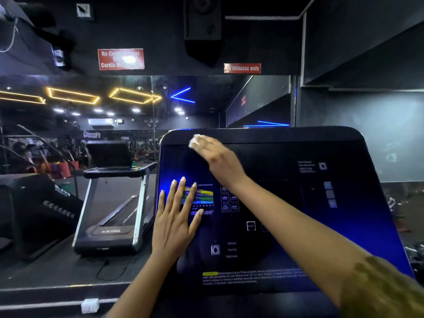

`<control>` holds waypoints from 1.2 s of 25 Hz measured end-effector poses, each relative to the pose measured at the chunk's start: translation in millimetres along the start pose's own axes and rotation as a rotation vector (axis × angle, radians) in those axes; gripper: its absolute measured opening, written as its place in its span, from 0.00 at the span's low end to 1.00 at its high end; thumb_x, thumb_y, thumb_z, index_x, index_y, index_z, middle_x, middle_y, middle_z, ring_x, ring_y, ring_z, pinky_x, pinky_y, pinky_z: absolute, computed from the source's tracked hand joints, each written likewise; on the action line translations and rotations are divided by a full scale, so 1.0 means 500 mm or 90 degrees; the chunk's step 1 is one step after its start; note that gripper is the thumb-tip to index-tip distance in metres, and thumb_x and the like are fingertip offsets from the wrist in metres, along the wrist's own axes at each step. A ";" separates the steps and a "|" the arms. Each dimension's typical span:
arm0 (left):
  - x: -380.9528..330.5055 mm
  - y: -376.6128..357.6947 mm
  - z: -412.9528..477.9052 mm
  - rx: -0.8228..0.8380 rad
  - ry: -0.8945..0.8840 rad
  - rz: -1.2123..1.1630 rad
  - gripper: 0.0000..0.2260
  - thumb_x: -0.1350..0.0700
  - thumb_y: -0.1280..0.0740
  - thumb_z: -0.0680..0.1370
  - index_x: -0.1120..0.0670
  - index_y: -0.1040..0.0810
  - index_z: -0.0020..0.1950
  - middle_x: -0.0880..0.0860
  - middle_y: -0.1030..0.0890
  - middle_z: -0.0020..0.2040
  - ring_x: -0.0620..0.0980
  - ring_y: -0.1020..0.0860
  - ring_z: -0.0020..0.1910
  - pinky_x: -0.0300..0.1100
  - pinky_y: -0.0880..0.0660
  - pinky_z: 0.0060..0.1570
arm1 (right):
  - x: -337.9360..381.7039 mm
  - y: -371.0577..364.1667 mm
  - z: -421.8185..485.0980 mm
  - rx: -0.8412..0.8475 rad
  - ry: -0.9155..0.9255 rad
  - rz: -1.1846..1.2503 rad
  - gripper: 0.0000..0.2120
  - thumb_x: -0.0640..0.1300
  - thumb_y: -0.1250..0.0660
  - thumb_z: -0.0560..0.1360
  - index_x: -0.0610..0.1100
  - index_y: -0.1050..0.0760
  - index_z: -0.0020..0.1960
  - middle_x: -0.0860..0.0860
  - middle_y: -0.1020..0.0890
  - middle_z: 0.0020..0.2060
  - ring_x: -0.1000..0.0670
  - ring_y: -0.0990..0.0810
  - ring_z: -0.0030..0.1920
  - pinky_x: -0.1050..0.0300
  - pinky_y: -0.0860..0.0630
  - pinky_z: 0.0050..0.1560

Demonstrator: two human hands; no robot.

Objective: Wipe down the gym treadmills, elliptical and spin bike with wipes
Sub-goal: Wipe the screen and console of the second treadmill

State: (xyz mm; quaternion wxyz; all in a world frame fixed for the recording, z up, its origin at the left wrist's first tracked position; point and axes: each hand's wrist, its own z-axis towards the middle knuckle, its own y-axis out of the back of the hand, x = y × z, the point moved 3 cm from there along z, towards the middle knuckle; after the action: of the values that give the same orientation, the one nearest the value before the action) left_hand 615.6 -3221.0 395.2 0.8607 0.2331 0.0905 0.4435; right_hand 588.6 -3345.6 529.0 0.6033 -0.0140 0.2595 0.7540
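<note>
the right hand [216, 157] reached across the treadmill console [286, 148] to its far left corner. its fingers lay stretched out, rather narrow together, and pressed a white wipe [195, 139] against the dark surface just below the top edge. the wipe was bunched and showed beyond the fingertips; this hand was a little blurred, so the place of the thumb could not be told. the left hand [175, 216] rested flat near the left edge of the console, with fingers straight and spread wide and nothing held in it. its fingertips partly covered a small coloured display [205, 196]. the two hands were well apart, the right forearm passing above the middle of the panel. small icons and lines of pale text stood on the panel near the front edge. to the left of the console stood another treadmill [110, 203]. on the dark wall above hung two red signs [121, 59], and yellow light frames [73, 95] and blue light lines [182, 95] glowed below them.
</note>
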 end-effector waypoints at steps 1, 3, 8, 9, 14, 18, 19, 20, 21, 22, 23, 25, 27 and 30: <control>0.001 -0.002 0.001 -0.004 -0.002 0.010 0.28 0.39 0.57 0.81 0.52 0.39 0.76 0.55 0.41 0.76 0.54 0.45 0.75 0.52 0.49 0.73 | 0.015 -0.021 0.021 0.036 0.023 -0.008 0.20 0.35 0.48 0.74 0.37 0.24 0.60 0.42 0.22 0.60 0.44 0.24 0.62 0.54 0.25 0.58; 0.001 0.001 0.002 -0.015 -0.004 0.015 0.28 0.39 0.57 0.81 0.52 0.40 0.75 0.55 0.41 0.76 0.54 0.44 0.75 0.52 0.49 0.73 | 0.025 -0.044 0.023 0.078 0.039 -0.019 0.19 0.35 0.46 0.74 0.38 0.24 0.61 0.43 0.23 0.62 0.46 0.26 0.64 0.57 0.27 0.59; -0.005 0.007 0.001 -0.025 -0.008 0.011 0.27 0.40 0.57 0.82 0.53 0.39 0.75 0.55 0.40 0.76 0.55 0.43 0.75 0.53 0.49 0.72 | -0.095 0.015 -0.062 -0.006 -0.101 -0.072 0.20 0.32 0.41 0.68 0.38 0.22 0.58 0.43 0.20 0.57 0.45 0.21 0.58 0.56 0.30 0.58; -0.006 0.008 -0.001 -0.024 -0.006 0.011 0.27 0.40 0.57 0.82 0.53 0.39 0.75 0.55 0.40 0.76 0.55 0.43 0.75 0.53 0.49 0.73 | -0.130 0.034 -0.087 -0.010 -0.161 -0.076 0.23 0.34 0.46 0.70 0.37 0.24 0.61 0.42 0.21 0.59 0.44 0.23 0.60 0.55 0.34 0.62; -0.009 0.010 0.002 -0.015 0.001 0.013 0.28 0.40 0.57 0.82 0.53 0.38 0.75 0.55 0.40 0.76 0.55 0.43 0.75 0.53 0.49 0.73 | -0.231 0.105 -0.144 -0.035 -0.389 -0.080 0.27 0.35 0.53 0.70 0.35 0.28 0.65 0.40 0.26 0.64 0.42 0.30 0.67 0.57 0.40 0.68; -0.010 0.012 0.001 -0.008 0.000 0.016 0.28 0.40 0.57 0.82 0.54 0.38 0.75 0.55 0.40 0.76 0.55 0.43 0.75 0.53 0.49 0.73 | -0.112 0.035 -0.061 0.036 -0.263 -0.065 0.26 0.35 0.54 0.73 0.37 0.31 0.68 0.42 0.29 0.67 0.45 0.34 0.70 0.62 0.47 0.68; -0.009 0.012 0.001 -0.008 -0.001 0.018 0.28 0.40 0.57 0.82 0.54 0.38 0.75 0.55 0.40 0.76 0.55 0.43 0.75 0.53 0.49 0.73 | -0.075 0.013 -0.040 0.059 -0.214 -0.068 0.25 0.34 0.55 0.75 0.36 0.34 0.69 0.41 0.31 0.68 0.45 0.37 0.71 0.62 0.49 0.69; -0.009 0.012 0.001 -0.007 -0.002 0.018 0.28 0.40 0.57 0.82 0.54 0.38 0.75 0.55 0.40 0.76 0.55 0.43 0.75 0.52 0.50 0.73 | -0.049 -0.001 -0.021 0.072 -0.170 -0.071 0.24 0.33 0.55 0.76 0.35 0.38 0.71 0.41 0.34 0.70 0.45 0.39 0.73 0.62 0.49 0.70; -0.008 0.012 0.001 -0.007 -0.004 0.017 0.28 0.40 0.57 0.82 0.54 0.38 0.75 0.55 0.40 0.76 0.55 0.43 0.75 0.52 0.50 0.73 | -0.039 -0.007 -0.008 0.097 -0.141 -0.076 0.23 0.32 0.54 0.78 0.35 0.42 0.73 0.41 0.38 0.72 0.46 0.43 0.74 0.61 0.50 0.71; -0.008 0.013 0.001 -0.009 -0.005 0.017 0.27 0.40 0.56 0.82 0.54 0.37 0.75 0.55 0.39 0.76 0.55 0.43 0.75 0.52 0.50 0.73 | -0.050 -0.003 -0.003 0.123 -0.139 -0.084 0.24 0.31 0.53 0.78 0.36 0.46 0.74 0.42 0.42 0.74 0.47 0.47 0.75 0.62 0.51 0.71; -0.007 0.013 0.002 -0.011 -0.007 0.017 0.27 0.40 0.56 0.82 0.54 0.37 0.75 0.55 0.39 0.75 0.55 0.43 0.75 0.52 0.50 0.73 | -0.077 0.008 -0.008 0.133 -0.158 -0.096 0.24 0.31 0.52 0.79 0.37 0.48 0.75 0.44 0.44 0.74 0.49 0.49 0.75 0.63 0.53 0.71; -0.007 0.012 0.001 -0.014 -0.006 0.014 0.27 0.40 0.56 0.82 0.54 0.37 0.74 0.55 0.39 0.75 0.55 0.42 0.75 0.52 0.50 0.73 | -0.153 0.040 -0.041 0.110 -0.225 -0.120 0.26 0.31 0.51 0.78 0.40 0.48 0.75 0.46 0.44 0.75 0.50 0.50 0.75 0.65 0.56 0.70; -0.008 0.012 0.000 -0.019 -0.004 0.010 0.27 0.40 0.57 0.82 0.54 0.38 0.74 0.55 0.39 0.75 0.55 0.43 0.75 0.52 0.50 0.73 | -0.233 0.071 -0.092 0.080 -0.288 -0.147 0.26 0.29 0.49 0.78 0.40 0.46 0.75 0.45 0.43 0.74 0.50 0.48 0.75 0.66 0.57 0.69; -0.009 0.013 0.001 -0.024 -0.006 0.007 0.27 0.40 0.56 0.82 0.54 0.38 0.74 0.55 0.38 0.75 0.56 0.42 0.74 0.52 0.50 0.73 | -0.321 0.127 -0.156 0.051 -0.380 -0.154 0.24 0.30 0.48 0.79 0.40 0.44 0.74 0.45 0.41 0.74 0.49 0.45 0.74 0.65 0.54 0.69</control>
State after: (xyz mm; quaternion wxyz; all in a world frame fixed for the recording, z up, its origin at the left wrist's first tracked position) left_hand 608.5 -3221.8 398.7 0.8630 0.2194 0.0770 0.4486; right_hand 551.2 -3530.9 539.0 0.7380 0.2006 0.0971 0.6369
